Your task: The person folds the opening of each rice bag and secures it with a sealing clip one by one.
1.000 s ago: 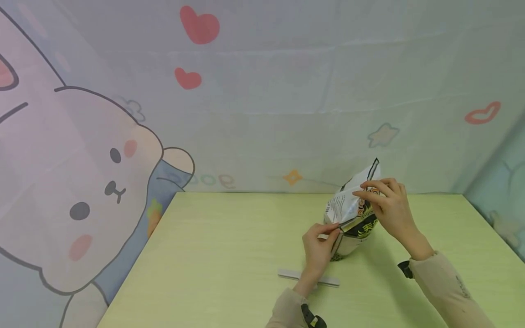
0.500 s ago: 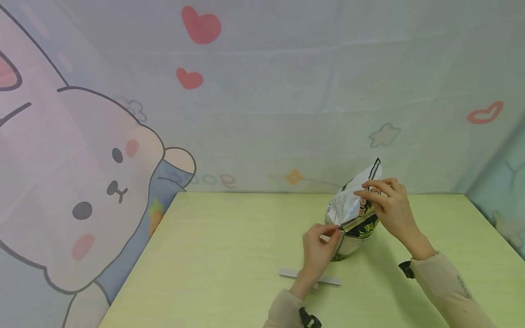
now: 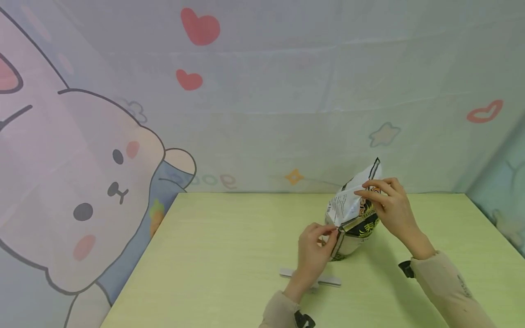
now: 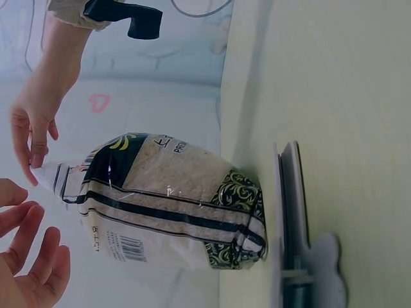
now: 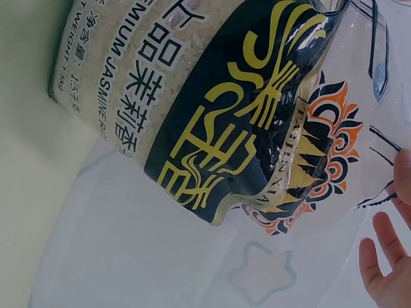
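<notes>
A bag of rice (image 3: 357,243) stands on the table, its white top folded over to one side. My right hand (image 3: 391,207) pinches the bag's upper edge between thumb and fingers; in the right wrist view the thumb (image 5: 402,176) lies on the film. My left hand (image 3: 313,248) has thumb and index fingertips together at the bag's near left corner in the head view. A small gap appears between those fingertips and the bag (image 4: 173,199) in the left wrist view, so whether they grip it is unclear. Below the left hand lies a grey bag-sealing clip (image 4: 292,212), partly hidden in the head view.
The pale yellow-green table (image 3: 213,255) extends to the left of the bag. A cloth backdrop (image 3: 262,91) with a rabbit and hearts hangs behind the table's rear edge. Beige sleeves (image 3: 447,284) and dark wrist straps cover both forearms.
My left hand has shifted slightly to the left at the bag's corner. My right hand and the bag stay nearly still, and the clip has not moved.
</notes>
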Motion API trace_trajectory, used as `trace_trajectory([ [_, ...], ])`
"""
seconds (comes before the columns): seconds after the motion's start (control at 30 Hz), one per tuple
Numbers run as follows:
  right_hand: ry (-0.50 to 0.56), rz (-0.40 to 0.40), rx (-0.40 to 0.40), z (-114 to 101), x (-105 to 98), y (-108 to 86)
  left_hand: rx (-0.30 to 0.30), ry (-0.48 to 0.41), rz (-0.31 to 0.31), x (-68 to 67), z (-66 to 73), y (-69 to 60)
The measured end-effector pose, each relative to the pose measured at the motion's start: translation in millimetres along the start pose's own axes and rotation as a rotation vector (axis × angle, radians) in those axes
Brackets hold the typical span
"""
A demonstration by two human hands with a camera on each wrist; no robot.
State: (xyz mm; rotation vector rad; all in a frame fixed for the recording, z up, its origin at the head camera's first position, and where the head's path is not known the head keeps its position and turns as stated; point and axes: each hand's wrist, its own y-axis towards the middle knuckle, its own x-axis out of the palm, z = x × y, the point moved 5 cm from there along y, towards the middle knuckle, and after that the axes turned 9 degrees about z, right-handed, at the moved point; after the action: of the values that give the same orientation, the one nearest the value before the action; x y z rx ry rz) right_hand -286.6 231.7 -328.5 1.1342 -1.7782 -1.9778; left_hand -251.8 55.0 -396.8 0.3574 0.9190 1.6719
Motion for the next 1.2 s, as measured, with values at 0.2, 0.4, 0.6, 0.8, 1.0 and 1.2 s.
trace_trajectory([
  [0.2,0.001,-0.002,0.007,0.3,-0.3,-0.8,0.087,0.121,-0.111,-3.7,5.6,-3.3],
  [0.4,0.005,-0.018,0.03,1.6,-0.6,-4.3,0.2,0.221,-0.219,-9.2,9.6,-8.4],
  [0.6,0.005,-0.023,0.047,3.3,-0.2,-6.5,0.257,0.249,-0.259,-15.6,11.3,-10.5],
  [0.8,0.013,-0.023,0.063,3.9,0.1,-6.6,0.26,0.227,-0.258,-19.1,11.0,-11.9],
  [1.0,0.001,-0.001,0.049,1.7,-0.7,-4.3,0.352,0.269,-0.242,-23.9,12.1,-14.0],
  [1.2,0.009,0.009,0.048,2.0,-0.7,-4.3,0.406,0.333,-0.284,-28.6,11.0,-17.0],
])
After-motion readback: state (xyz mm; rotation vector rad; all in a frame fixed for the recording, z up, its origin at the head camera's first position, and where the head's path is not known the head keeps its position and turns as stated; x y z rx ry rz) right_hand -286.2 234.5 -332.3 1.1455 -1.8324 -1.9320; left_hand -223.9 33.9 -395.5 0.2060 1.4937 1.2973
